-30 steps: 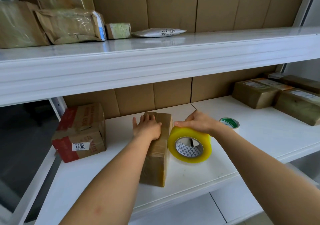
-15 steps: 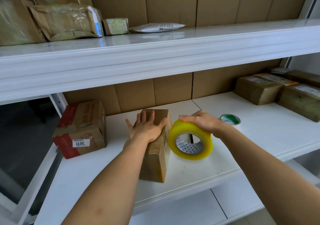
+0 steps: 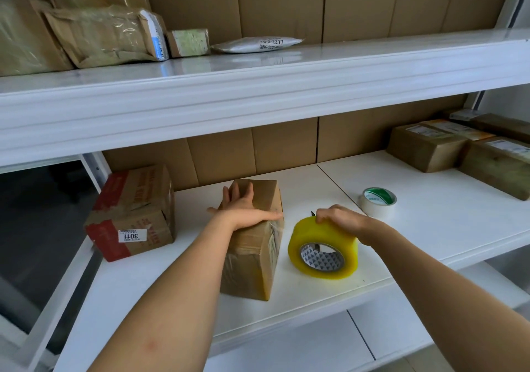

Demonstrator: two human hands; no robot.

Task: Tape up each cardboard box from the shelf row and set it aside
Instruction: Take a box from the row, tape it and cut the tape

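Observation:
A small brown cardboard box (image 3: 252, 260) wrapped in clear tape stands on the white lower shelf (image 3: 447, 228). My left hand (image 3: 243, 209) lies flat on its top with straight fingers, pressing down. Just to the right of the box, a big yellow tape roll (image 3: 322, 249) stands on edge on the shelf. My right hand (image 3: 339, 218) grips the roll from above, fingers curled over its rim. A strip of tape shows on the box's right side.
A red-and-brown box (image 3: 133, 214) labelled 3011 sits to the left. A small white tape roll (image 3: 378, 202) lies behind my right hand. Several taped boxes (image 3: 459, 151) stand at the far right. The upper shelf (image 3: 258, 85) overhangs, holding parcels (image 3: 106, 36).
My right hand has drawn the yellow roll away from the box, to the right and nearer the shelf's front. My left hand has flattened out on the box top.

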